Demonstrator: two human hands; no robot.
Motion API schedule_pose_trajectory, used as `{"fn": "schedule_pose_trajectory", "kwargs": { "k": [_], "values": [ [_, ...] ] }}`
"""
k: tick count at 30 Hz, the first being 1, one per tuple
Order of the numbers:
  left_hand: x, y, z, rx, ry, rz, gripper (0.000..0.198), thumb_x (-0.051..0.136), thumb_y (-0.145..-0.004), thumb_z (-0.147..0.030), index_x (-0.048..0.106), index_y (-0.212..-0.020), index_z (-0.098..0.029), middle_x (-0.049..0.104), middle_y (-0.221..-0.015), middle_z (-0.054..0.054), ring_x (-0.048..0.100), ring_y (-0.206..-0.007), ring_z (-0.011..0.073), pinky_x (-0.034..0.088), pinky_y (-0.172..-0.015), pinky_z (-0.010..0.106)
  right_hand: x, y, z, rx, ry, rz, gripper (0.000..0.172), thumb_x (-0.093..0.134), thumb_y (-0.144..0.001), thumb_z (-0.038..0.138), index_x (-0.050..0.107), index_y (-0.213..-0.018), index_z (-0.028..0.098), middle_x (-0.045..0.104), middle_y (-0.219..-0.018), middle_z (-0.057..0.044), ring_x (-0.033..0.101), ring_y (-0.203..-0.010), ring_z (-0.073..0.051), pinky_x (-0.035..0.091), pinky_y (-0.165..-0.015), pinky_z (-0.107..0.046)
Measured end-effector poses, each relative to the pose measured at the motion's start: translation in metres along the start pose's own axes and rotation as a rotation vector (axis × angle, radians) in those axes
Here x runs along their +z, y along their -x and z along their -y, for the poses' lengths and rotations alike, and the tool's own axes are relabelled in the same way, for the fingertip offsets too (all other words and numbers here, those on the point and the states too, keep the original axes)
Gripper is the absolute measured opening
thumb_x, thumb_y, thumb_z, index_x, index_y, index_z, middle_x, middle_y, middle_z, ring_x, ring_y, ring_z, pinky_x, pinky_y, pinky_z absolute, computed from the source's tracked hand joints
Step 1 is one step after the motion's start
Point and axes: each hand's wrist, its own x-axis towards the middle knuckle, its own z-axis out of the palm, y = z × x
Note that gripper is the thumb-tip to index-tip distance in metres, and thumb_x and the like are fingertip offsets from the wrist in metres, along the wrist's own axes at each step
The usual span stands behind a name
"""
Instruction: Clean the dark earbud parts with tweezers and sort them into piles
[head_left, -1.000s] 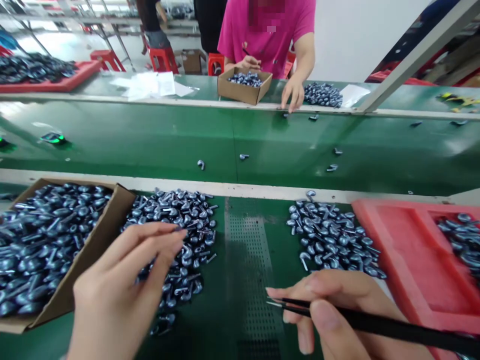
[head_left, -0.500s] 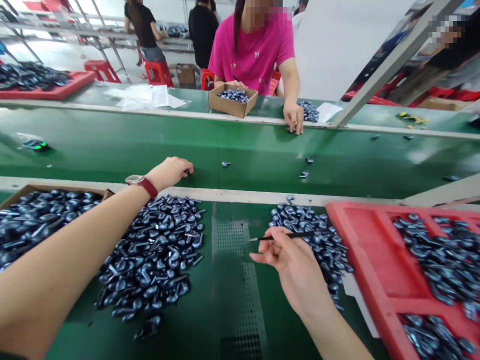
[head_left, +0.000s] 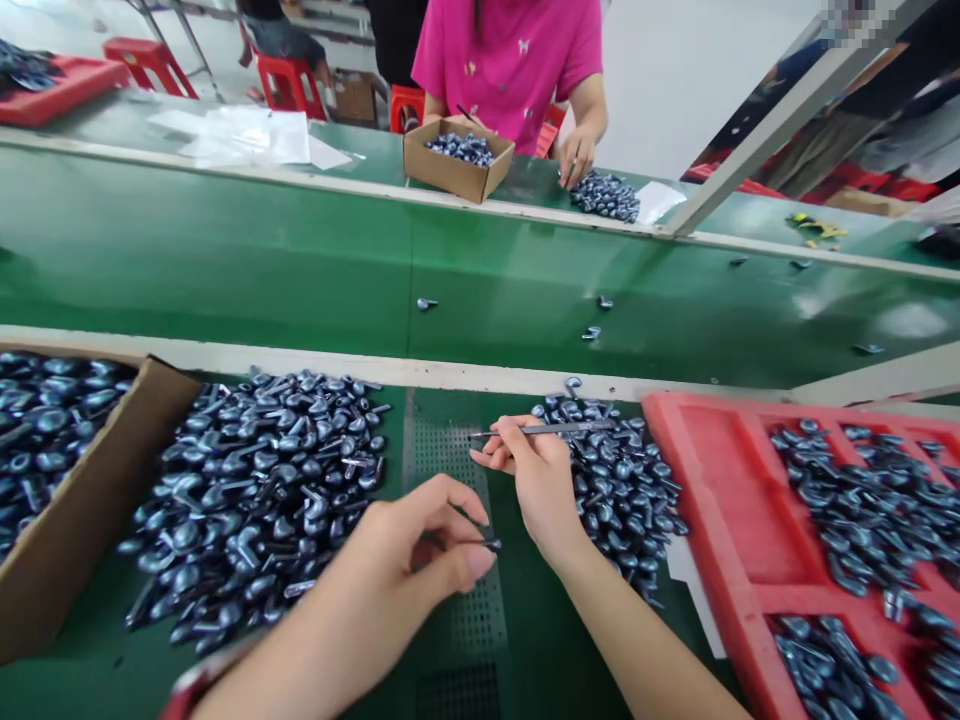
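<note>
My left hand (head_left: pixel 431 550) is closed in a pinch around a small dark earbud (head_left: pixel 491 543), mostly hidden by the fingers. Just beyond it, my right hand (head_left: pixel 534 465) grips a thin dark pen-like tool (head_left: pixel 577 427), its fine tip pointing left over a perforated strip (head_left: pixel 446 440) in the green work surface. To the left spreads a large pile of glossy blue-black earbuds (head_left: pixel 277 490). A smaller earbud pile (head_left: pixel 622 480) lies beside and behind my right hand.
At left stands a cardboard box (head_left: pixel 90 480) of earbuds; at right, a red compartment tray (head_left: pixel 772 520) holds more. Beyond a pale rail (head_left: pixel 450 374) runs a green belt (head_left: pixel 300 270) with several loose earbuds. Opposite, a person in pink (head_left: pixel 510 60) reaches to a pile beside a box (head_left: pixel 457 180).
My left hand has come back from the belt to the work surface, near my right hand, with an earbud in its fingers. The person opposite has drawn a hand back from the belt.
</note>
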Motion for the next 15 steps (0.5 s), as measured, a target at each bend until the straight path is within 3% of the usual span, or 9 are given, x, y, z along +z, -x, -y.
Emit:
{"fn": "schedule_pose_trajectory", "kwargs": {
  "k": [3, 7, 11, 15],
  "values": [
    [0.022, -0.003, 0.025, 0.009, 0.039, -0.169, 0.006, 0.055, -0.083, -0.025, 0.058, -0.080, -0.022, 0.064, -0.068, -0.002, 0.061, -0.062, 0.0141, 0.049, -0.058, 0.024, -0.001, 0.001, 0.000, -0.017, 0.041, 0.009, 0.019, 0.066, -0.081, 0.033, 0.059, -0.073, 0.016, 0.055, -0.049, 0.007, 0.050, -0.046, -0.007, 0.061, -0.064, -0.032],
    [0.020, -0.020, 0.044, 0.099, -0.059, -0.353, 0.014, 0.054, -0.085, -0.023, 0.068, -0.084, -0.020, 0.070, -0.075, 0.001, 0.065, -0.069, 0.0156, 0.051, -0.065, 0.025, -0.001, 0.001, 0.000, -0.034, 0.075, 0.007, 0.017, 0.064, -0.082, 0.031, 0.060, -0.074, 0.016, 0.056, -0.049, 0.007, 0.051, -0.046, -0.007, 0.061, -0.064, -0.032],
    [0.017, -0.030, 0.054, 0.143, -0.083, -0.414, 0.017, 0.056, -0.083, -0.017, 0.070, -0.092, -0.020, 0.073, -0.095, 0.004, 0.066, -0.087, 0.0186, 0.051, -0.077, 0.029, 0.000, 0.001, 0.000, -0.040, 0.084, 0.004, 0.016, 0.064, -0.082, 0.030, 0.060, -0.073, 0.016, 0.058, -0.051, 0.006, 0.052, -0.046, -0.007, 0.061, -0.064, -0.031],
    [0.020, -0.033, 0.059, 0.188, -0.122, -0.436, 0.019, 0.056, -0.081, -0.011, 0.071, -0.089, -0.020, 0.072, -0.093, 0.003, 0.066, -0.086, 0.0185, 0.050, -0.076, 0.029, -0.001, 0.001, -0.001, -0.036, 0.086, 0.009, 0.016, 0.064, -0.081, 0.029, 0.060, -0.072, 0.016, 0.058, -0.051, 0.006, 0.052, -0.046, -0.007, 0.060, -0.063, -0.031]
  ]
}}
